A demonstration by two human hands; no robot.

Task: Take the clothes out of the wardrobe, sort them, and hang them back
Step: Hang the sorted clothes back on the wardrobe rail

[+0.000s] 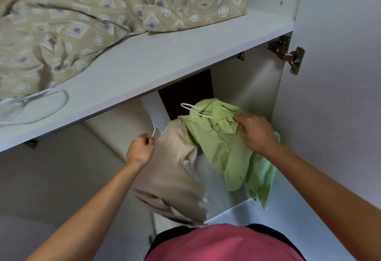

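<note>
- A patterned blanket (pixel 86 13) lay bunched on the white shelf (pixel 165 59), with a clear bag (pixel 35 106) beside it near the shelf's front edge.
- A metal hinge (pixel 288 53) stuck out on the right wall.
- Under the shelf, the left hand (pixel 141 147) had its grip pinching the white hook (pixel 153 131) of the beige shirt (pixel 173 174).
- The right hand (pixel 255 133) gripped the green shirt (pixel 224 147), whose hanger (pixel 195 110) poked up, just beside the beige one.
- Open room showed left of the shirts.
</note>
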